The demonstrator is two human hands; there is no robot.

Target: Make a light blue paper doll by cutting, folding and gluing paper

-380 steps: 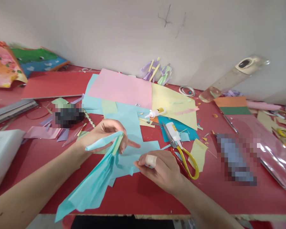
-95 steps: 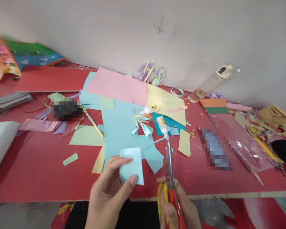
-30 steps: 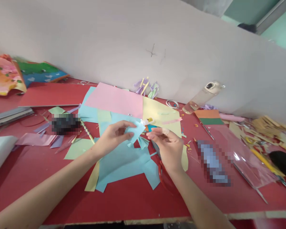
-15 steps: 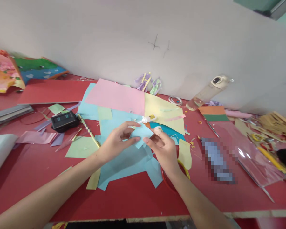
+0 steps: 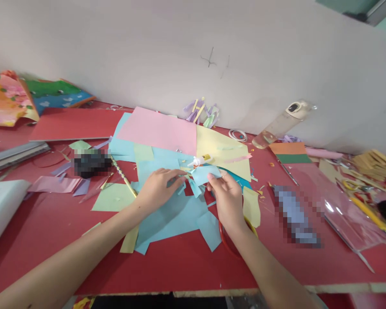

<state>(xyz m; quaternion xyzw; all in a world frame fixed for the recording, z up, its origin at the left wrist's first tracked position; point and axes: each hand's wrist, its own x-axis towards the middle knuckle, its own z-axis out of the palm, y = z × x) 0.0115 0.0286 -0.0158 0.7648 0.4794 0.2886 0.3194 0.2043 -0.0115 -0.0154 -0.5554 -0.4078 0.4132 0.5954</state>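
Observation:
My right hand (image 5: pixel 227 193) is closed on a small piece of light blue paper (image 5: pixel 204 175), pinched between thumb and fingers above the work surface. To its left, my left hand (image 5: pixel 159 186) has thumb and forefinger tips close together beside narrow blue paper strips (image 5: pixel 196 189); what lies between these tips is too small to make out. Just behind the held paper lies a small white bottle with a yellow label (image 5: pixel 201 160), its nozzle pointing left. Large light blue paper (image 5: pixel 170 223) spreads under both hands. Red-and-yellow scissors handles (image 5: pixel 223 240) show partly beneath my right wrist.
Pink paper (image 5: pixel 161 128) and yellow paper (image 5: pixel 223 143) lie toward the wall. A clear water bottle (image 5: pixel 279 124) leans there. At left are a pencil (image 5: pixel 124 176) and a blurred dark object (image 5: pixel 91 163); a blurred blue item (image 5: pixel 294 214) and clear plastic sleeve (image 5: pixel 337 206) lie right.
Both hands held the blue paper before. My left hand has let go of it and moved slightly away; my right hand has shifted it to the right, uncovering blue strips.

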